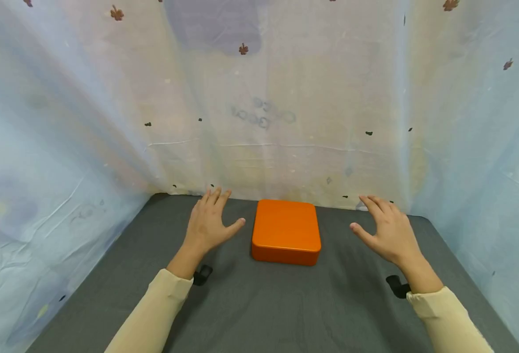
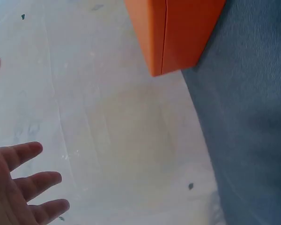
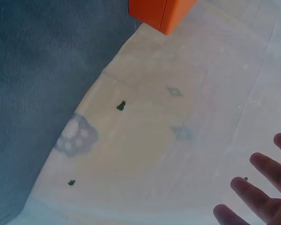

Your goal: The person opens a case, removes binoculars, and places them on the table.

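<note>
An orange box (image 1: 286, 226) with rounded corners lies on the dark grey cloth near its far edge; its top is smooth and plain. To its left hovers my left hand (image 1: 208, 223), fingers spread and thumb pointing at the box without touching it. My right hand (image 1: 389, 233) is held over the cloth on the other side, farther off, with fingers extended and nothing in them. Both wrist views catch a corner of the box, the left wrist view showing its orange side (image 2: 182, 33) with a thin seam. Fingers of the right hand (image 3: 267, 192) appear apart in the right wrist view.
The dark grey cloth (image 1: 268, 309) covers the table surface. Pale printed curtains (image 1: 312, 98) hang behind it and along both sides, close to its edges. A black strap piece (image 1: 203, 274) sits at the left wrist, another black piece (image 1: 397, 286) at the right.
</note>
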{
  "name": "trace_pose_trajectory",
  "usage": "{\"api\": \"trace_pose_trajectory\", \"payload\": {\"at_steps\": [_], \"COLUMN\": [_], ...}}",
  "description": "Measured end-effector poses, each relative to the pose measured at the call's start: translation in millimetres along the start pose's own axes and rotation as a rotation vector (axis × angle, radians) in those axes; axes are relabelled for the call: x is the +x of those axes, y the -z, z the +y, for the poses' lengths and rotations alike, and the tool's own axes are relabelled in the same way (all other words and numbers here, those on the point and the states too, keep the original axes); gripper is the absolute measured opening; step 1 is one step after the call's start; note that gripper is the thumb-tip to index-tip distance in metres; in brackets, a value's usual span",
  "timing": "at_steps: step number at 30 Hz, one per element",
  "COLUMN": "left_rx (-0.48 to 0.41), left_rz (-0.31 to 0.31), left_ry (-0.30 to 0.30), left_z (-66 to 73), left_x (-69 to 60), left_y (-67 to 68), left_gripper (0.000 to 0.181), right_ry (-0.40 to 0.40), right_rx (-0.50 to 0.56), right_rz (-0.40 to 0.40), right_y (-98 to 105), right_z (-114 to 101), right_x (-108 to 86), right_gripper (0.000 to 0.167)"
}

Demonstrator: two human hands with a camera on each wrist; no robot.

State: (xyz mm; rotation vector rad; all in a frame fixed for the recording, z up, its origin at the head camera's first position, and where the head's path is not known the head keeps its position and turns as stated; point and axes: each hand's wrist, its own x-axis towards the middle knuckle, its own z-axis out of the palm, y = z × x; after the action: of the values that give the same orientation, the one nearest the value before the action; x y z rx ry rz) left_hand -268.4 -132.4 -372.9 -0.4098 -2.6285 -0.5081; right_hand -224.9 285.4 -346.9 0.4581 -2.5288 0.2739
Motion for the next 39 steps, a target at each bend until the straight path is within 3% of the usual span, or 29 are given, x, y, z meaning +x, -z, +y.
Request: {"api": "trace_pose_trajectory", "payload": {"at_steps": [4, 8, 13, 19, 28, 33, 39], "left_rx": [-0.211, -0.366, -0.452, -0.585, -0.71, -0.791, -0.816], "left_rz": [-0.029, -0.043, 0.006, 0.049, -0.003, -0.068, -0.115], "left_ry": [0.046, 0.075, 0.057, 0.052, 0.102, 0.127, 0.161], "left_z": [3.2, 7.0, 8.3, 10.9, 13.7, 14.9, 16.8], "left_x": [-4.5, -9.7, -13.6, -14.6, -17.6, -19.0, -19.6], "left_y": [-4.7, -6.4, -9.0, -15.7, -33.0, -43.0, -55.2], "left_gripper": [0.076, 0.073, 0.069, 0.063, 0.06, 0.061, 0.062], "right_ry": [-0.013, -0.077, -0.164, -0.183, -0.215, -0.243, -0.276], "right_rx": [0.103, 0.227, 0.349, 0.452, 0.58, 0.621, 0.656], "right_rz": [0.019, -0.027, -0.111, -0.135, -0.19, -0.222, -0.255], "right_y": [-4, -6, -10, -20, -39, -49, -61], "right_z": [0, -2, -6, -10, -14, -17, -20], "right_x": [-1.7, -4.6, -7.7, -8.6, -9.3, -11.5, -13.5], "right_gripper": [0.068, 0.068, 0.072, 0.074, 0.076, 0.076, 0.075]}}
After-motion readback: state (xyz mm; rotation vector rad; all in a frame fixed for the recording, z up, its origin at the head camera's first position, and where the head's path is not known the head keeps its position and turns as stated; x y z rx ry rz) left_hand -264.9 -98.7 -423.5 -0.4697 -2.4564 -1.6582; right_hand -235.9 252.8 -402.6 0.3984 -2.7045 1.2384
